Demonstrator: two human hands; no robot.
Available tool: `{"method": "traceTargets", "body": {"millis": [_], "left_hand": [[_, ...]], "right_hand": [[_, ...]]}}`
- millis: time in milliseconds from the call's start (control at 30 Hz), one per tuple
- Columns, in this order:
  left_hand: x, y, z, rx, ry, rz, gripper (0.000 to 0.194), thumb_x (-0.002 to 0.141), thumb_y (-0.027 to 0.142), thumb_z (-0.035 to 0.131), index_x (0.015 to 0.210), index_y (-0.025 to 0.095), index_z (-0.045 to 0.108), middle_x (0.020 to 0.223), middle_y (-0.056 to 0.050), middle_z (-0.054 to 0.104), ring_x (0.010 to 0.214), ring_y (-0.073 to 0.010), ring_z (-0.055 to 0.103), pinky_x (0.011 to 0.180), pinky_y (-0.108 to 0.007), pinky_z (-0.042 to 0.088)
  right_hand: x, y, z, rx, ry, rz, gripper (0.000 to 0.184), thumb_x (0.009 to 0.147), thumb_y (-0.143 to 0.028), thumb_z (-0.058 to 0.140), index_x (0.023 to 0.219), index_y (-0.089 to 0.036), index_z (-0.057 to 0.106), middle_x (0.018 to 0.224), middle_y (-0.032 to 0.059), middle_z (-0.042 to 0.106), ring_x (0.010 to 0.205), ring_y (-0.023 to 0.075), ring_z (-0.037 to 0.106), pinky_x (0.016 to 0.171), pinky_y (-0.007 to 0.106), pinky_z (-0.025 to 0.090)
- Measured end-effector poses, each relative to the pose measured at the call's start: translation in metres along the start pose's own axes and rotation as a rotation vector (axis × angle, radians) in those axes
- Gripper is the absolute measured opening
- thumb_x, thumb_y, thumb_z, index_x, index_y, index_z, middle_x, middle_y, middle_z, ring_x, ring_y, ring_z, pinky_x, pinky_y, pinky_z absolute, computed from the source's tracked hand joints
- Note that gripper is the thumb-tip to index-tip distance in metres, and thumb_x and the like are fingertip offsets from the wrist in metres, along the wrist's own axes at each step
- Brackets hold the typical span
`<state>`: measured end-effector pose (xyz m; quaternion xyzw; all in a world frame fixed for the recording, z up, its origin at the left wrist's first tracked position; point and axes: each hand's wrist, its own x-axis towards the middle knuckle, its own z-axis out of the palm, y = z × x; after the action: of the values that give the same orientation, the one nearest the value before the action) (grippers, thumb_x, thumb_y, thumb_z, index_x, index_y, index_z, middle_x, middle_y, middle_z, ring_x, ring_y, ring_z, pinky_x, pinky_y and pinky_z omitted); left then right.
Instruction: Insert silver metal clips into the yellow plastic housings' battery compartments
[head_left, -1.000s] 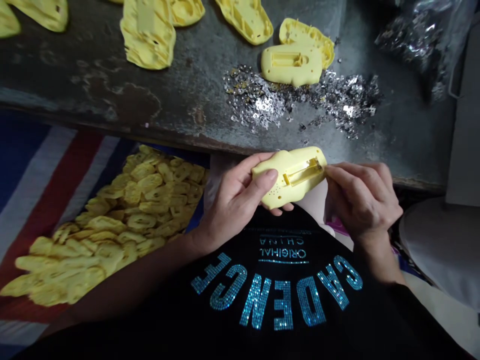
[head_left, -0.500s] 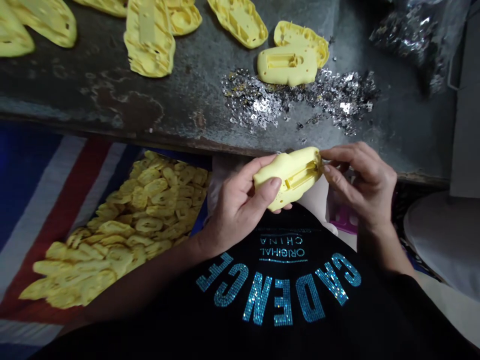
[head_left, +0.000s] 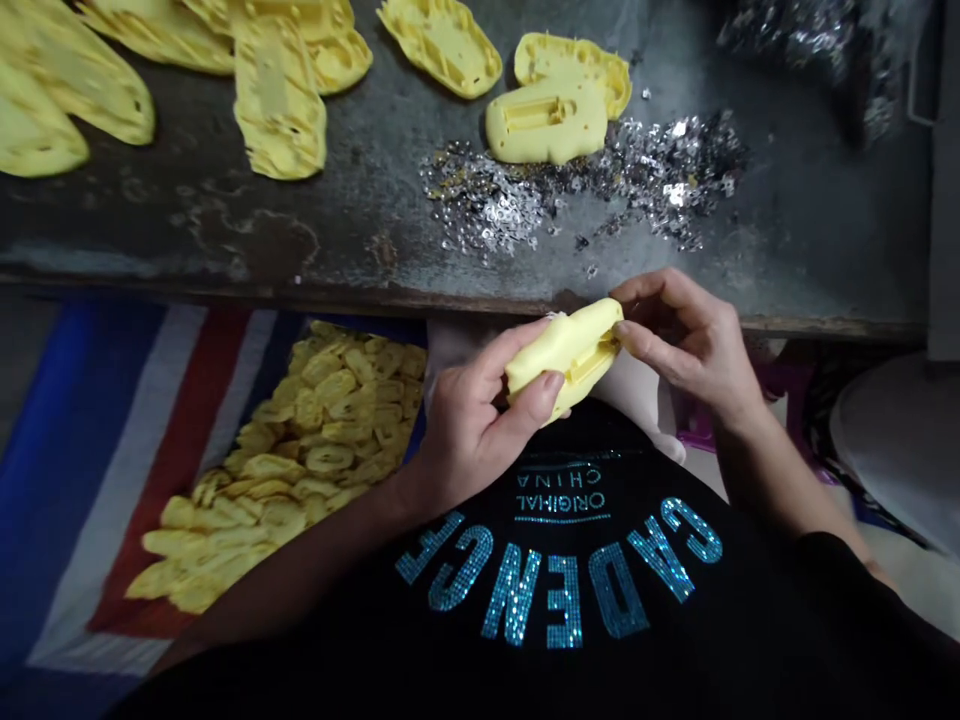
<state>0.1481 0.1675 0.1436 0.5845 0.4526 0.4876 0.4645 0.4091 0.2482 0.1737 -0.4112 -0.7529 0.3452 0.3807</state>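
Note:
My left hand (head_left: 472, 420) is wrapped round a yellow plastic shell (head_left: 564, 352) held just in front of the metal table's near edge (head_left: 300, 290). The shell is tilted, its slotted side turned toward my right. My right hand (head_left: 686, 335) pinches at the shell's right end, thumb and forefinger pressed against the slot; whatever small piece is between them is hidden. Just beyond my hands, a scatter of small shiny metal pieces (head_left: 495, 205) lies on the table. Two more yellow shells (head_left: 551, 115) rest among those pieces.
Several yellow shell halves (head_left: 277, 95) lie along the table's far side. A heap of yellow plastic parts (head_left: 300, 450) sits on a striped red, white and blue sheet (head_left: 97, 440) at lower left. A bag of shiny metal pieces (head_left: 810, 40) stands at upper right.
The shell has tilted further on edge and moved slightly left. My right hand has come up and closer against its right end. The view has shifted a little to the right.

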Motion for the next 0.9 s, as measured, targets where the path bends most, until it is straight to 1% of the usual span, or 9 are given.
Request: {"method": "traceTargets", "body": {"millis": [133,300,400,533,600,667,733,800,900], "left_hand": [[0.003,0.006,0.003,-0.013,0.065,0.004,0.053,0.111,0.045,0.078,0.156,0.018,0.073,0.129,-0.013,0.09,0.077,-0.0218,0.089,0.066,-0.027,0.076],[0.003,0.011,0.006,-0.053,0.073,-0.017,0.055,0.107,0.046,0.082,0.153,0.018,0.073,0.142,-0.015,0.086,0.089,-0.0249,0.09,0.07,-0.031,0.078],[0.004,0.005,0.006,-0.179,0.047,-0.056,0.056,0.107,0.045,0.083,0.156,0.02,0.072,0.144,-0.016,0.085,0.088,-0.0263,0.091,0.063,-0.029,0.076],[0.006,-0.005,0.003,-0.313,0.036,-0.137,0.054,0.112,0.049,0.075,0.158,0.022,0.07,0.134,-0.016,0.089,0.074,-0.0242,0.089,0.057,-0.03,0.075],[0.007,-0.006,0.003,-0.307,0.055,-0.151,0.054,0.112,0.049,0.076,0.158,0.021,0.07,0.133,-0.016,0.089,0.075,-0.0244,0.089,0.058,-0.03,0.075],[0.008,-0.004,0.004,-0.276,0.073,-0.141,0.056,0.11,0.05,0.078,0.158,0.021,0.07,0.135,-0.016,0.089,0.077,-0.0247,0.09,0.059,-0.029,0.075],[0.007,-0.002,0.005,-0.219,0.077,-0.125,0.058,0.11,0.052,0.078,0.159,0.022,0.07,0.138,-0.014,0.088,0.08,-0.0251,0.09,0.06,-0.03,0.076],[0.006,-0.001,0.007,-0.128,0.085,-0.085,0.059,0.111,0.053,0.077,0.16,0.022,0.069,0.143,-0.013,0.086,0.089,-0.0268,0.092,0.068,-0.032,0.079],[0.006,-0.001,0.008,0.118,0.127,0.097,0.056,0.112,0.048,0.076,0.16,0.021,0.07,0.151,-0.013,0.084,0.114,-0.0304,0.09,0.095,-0.04,0.08]], "right_hand": [[-0.002,0.005,-0.003,0.148,0.004,0.031,0.047,0.098,-0.065,0.091,0.121,-0.024,0.082,0.107,0.0057,0.086,0.09,0.0216,0.078,0.079,0.036,0.066],[-0.002,0.0,-0.007,0.1,0.006,0.036,0.049,0.096,-0.069,0.091,0.117,-0.025,0.084,0.106,0.006,0.086,0.086,0.0225,0.078,0.074,0.037,0.065],[-0.003,-0.004,-0.006,0.079,0.02,0.004,0.044,0.099,-0.066,0.088,0.119,-0.027,0.084,0.11,0.0066,0.086,0.087,0.0234,0.079,0.075,0.039,0.066],[-0.008,-0.012,-0.004,-0.139,0.132,-0.131,0.024,0.107,-0.051,0.083,0.113,-0.028,0.084,0.105,0.0065,0.084,0.086,0.0246,0.077,0.077,0.042,0.065],[-0.01,-0.015,-0.003,-0.241,0.161,-0.245,0.011,0.11,-0.036,0.08,0.105,-0.027,0.083,0.096,0.0049,0.083,0.085,0.0239,0.075,0.078,0.042,0.063],[-0.011,-0.016,-0.001,-0.288,0.152,-0.328,0.009,0.11,-0.025,0.079,0.101,-0.026,0.081,0.095,0.0044,0.082,0.086,0.0222,0.075,0.079,0.04,0.061],[-0.011,-0.015,0.001,-0.334,0.14,-0.355,0.008,0.108,-0.023,0.081,0.1,-0.024,0.08,0.094,0.0044,0.082,0.085,0.0205,0.075,0.076,0.036,0.059],[-0.01,-0.013,0.004,-0.401,0.139,-0.33,0.011,0.108,-0.029,0.083,0.099,-0.023,0.079,0.091,0.0034,0.08,0.08,0.0194,0.074,0.07,0.034,0.056],[-0.007,-0.012,0.007,-0.521,0.129,-0.227,0.018,0.108,-0.038,0.083,0.097,-0.024,0.078,0.089,0.0023,0.082,0.074,0.0186,0.072,0.066,0.033,0.05]]}}
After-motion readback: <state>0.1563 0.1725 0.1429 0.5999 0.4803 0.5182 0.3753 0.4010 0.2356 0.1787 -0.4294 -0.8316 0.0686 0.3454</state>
